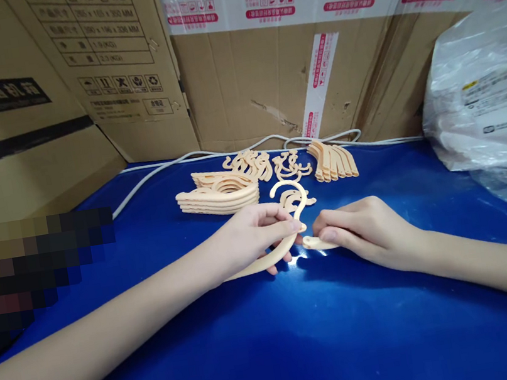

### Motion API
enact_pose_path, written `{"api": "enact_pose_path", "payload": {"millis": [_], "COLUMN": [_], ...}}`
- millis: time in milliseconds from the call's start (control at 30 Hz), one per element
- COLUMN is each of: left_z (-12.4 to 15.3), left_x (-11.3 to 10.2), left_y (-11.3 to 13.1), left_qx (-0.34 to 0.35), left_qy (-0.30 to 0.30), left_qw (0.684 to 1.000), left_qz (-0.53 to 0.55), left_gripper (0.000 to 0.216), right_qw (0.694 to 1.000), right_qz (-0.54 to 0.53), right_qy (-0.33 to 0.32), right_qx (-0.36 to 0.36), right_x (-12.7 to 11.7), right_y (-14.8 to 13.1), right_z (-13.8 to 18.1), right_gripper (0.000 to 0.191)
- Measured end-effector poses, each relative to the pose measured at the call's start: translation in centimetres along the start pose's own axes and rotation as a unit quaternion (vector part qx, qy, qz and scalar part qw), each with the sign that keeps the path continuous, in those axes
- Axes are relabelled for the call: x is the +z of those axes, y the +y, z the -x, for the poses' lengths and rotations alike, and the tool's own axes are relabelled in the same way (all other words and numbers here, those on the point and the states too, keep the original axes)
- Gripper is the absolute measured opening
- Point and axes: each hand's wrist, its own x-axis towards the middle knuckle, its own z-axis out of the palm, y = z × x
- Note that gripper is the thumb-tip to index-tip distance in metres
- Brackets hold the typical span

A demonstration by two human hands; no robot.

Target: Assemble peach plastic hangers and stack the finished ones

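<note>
My left hand (262, 230) is closed on a cream plastic hanger piece, pinching it where a curved hook (300, 192) meets a long arm (269, 262). The hook curls up above my fingertips, and the arm runs back under my hand to the left. In my right hand (371, 229) is a separate cream hanger arm (317, 243), gripped between thumb and fingers. Its holed end points left towards the joint at my left fingertips, with a small gap between them. My right fingers hide the rest of that arm.
Behind my hands lie a stack of folded cream hangers (219, 200), piles of loose hooks (250, 166), and a stack of hanger arms (334, 162). A white cable (145, 168) crosses the blue table (278, 351). Cardboard boxes (238, 84) wall the back; a plastic bag (468, 94) stands right.
</note>
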Motion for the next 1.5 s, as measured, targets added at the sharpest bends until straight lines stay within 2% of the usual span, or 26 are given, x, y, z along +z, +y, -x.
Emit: {"api": "enact_pose_path", "payload": {"millis": [100, 367, 700, 867, 1367, 1500], "left_z": [-0.06, -0.02, 0.05, 0.06, 0.19, 0.23], "left_x": [-0.04, -0.32, -0.57, -0.46, -0.86, -0.96], "left_y": [0.08, -0.21, -0.18, -0.13, -0.41, -0.32], "left_qx": [-0.007, 0.002, -0.006, -0.006, -0.01, -0.007], "left_qy": [0.007, 0.002, -0.036, -0.019, -0.024, -0.051], "left_qw": [1.0, 1.0, 0.999, 1.0, 0.999, 0.998], "left_qz": [0.001, -0.008, -0.035, -0.005, 0.042, 0.028], "left_gripper": [0.013, 0.014, 0.019, 0.018, 0.018, 0.02], "right_qw": [1.0, 0.998, 0.998, 0.999, 0.988, 0.981], "right_qz": [0.005, 0.011, 0.021, 0.022, 0.122, 0.159], "right_qy": [0.018, 0.036, 0.052, 0.046, 0.078, 0.088], "right_qx": [-0.024, -0.053, 0.0, 0.013, -0.059, -0.073], "right_x": [-0.02, 0.36, 0.25, 0.21, 0.26, 0.21], "right_y": [0.04, 0.14, -0.03, 0.04, 0.01, -0.26], "right_z": [-0.02, -0.28, -0.27, -0.3, -0.26, -0.31], "right_gripper": [0.046, 0.035, 0.033, 0.034, 0.034, 0.035]}}
